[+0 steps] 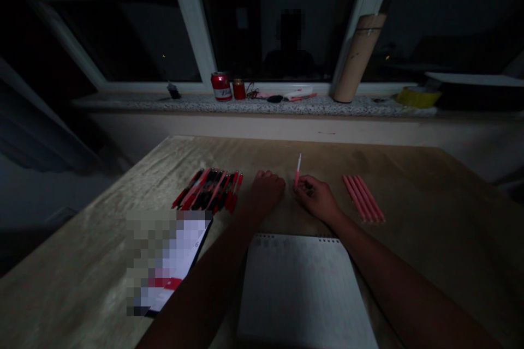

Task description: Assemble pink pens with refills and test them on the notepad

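Pink pens (364, 198) number four; right hand (316, 196) pinches one pen (298, 171); left hand (267, 190) curled, contents unclear.

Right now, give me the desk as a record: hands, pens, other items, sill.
left hand: beside the mixed pens; grip unclear
right hand: holding a slim pink-and-white pen, white end up
pink pens: side by side, right of right hand
notepad: between the forearms
phone: left of notepad, screen lit
sill: red can, tall tan bottle

Glossy metal can (221, 88), speckled stone-like sill (196, 104), smooth plastic-looking pink pens (363, 199), matt paper notepad (303, 289)
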